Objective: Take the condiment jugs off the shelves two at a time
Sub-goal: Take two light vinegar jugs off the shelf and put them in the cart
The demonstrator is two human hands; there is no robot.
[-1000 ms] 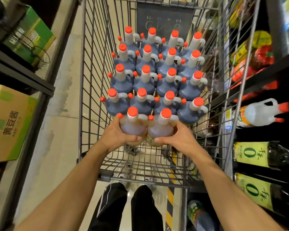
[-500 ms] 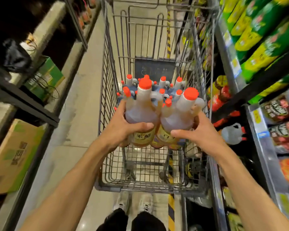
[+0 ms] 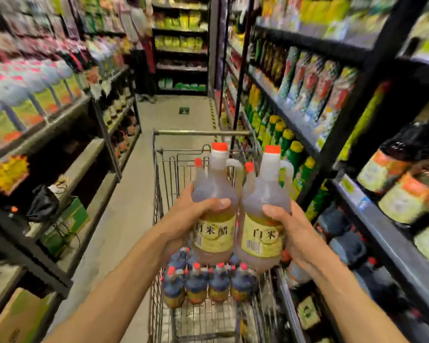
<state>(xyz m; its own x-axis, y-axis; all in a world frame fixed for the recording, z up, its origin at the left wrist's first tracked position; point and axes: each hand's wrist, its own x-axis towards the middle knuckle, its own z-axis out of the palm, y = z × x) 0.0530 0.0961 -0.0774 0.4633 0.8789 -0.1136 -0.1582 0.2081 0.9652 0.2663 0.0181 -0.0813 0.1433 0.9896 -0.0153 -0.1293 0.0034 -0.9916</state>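
Observation:
Two clear condiment jugs with orange caps and yellow labels are held upright side by side, high over the wire shopping cart (image 3: 159, 174). My left hand (image 3: 186, 216) grips the left jug (image 3: 216, 194) around its body. The right jug (image 3: 265, 201) is gripped the same way by my right hand (image 3: 292, 231). The two jugs touch each other. Below them, several more orange-capped jugs (image 3: 208, 280) stand packed in the cart basket.
Tall black shelves (image 3: 372, 233) full of bottles line the right side, close to the cart. Shelves on the left (image 3: 67, 167) hold cartons, a green box and a black bag. The concrete aisle floor (image 3: 178, 105) runs ahead to more shelving.
Both hands lifted the two jugs out of the cart, from basket level up to chest height. The view tilted up from the cart toward the aisle.

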